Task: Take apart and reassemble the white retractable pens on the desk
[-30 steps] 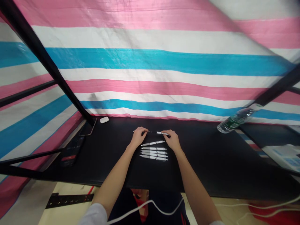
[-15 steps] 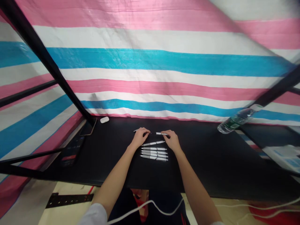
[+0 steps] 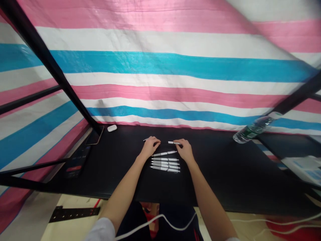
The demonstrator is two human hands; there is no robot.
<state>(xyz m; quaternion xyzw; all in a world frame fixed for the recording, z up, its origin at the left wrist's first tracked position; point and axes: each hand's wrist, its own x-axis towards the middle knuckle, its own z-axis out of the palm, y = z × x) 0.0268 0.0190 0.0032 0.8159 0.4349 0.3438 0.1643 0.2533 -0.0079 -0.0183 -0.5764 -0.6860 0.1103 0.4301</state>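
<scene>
My left hand is closed on the front part of a pen, whose grey tip pokes out on the far left side of the fingers. In my right hand, fingers and thumb pinch the white pen barrel, its end pointing left toward the other hand. A gap separates the two pen parts; whether a thin refill spans it is too faint to tell. Just below the hands lies a white and grey pen, slightly slanted. Closer to me, several similar pens lie side by side, tips to the left.
The black table carries a white earphone case at the back left. Two phones, one dark-screened and one lit, lie by the left frame. At the right a clear plastic bottle leans near a black bar.
My right hand has shifted slightly right with the white barrel, so the gap to my left hand is a little wider. The left hand and the lying pens have barely moved.
</scene>
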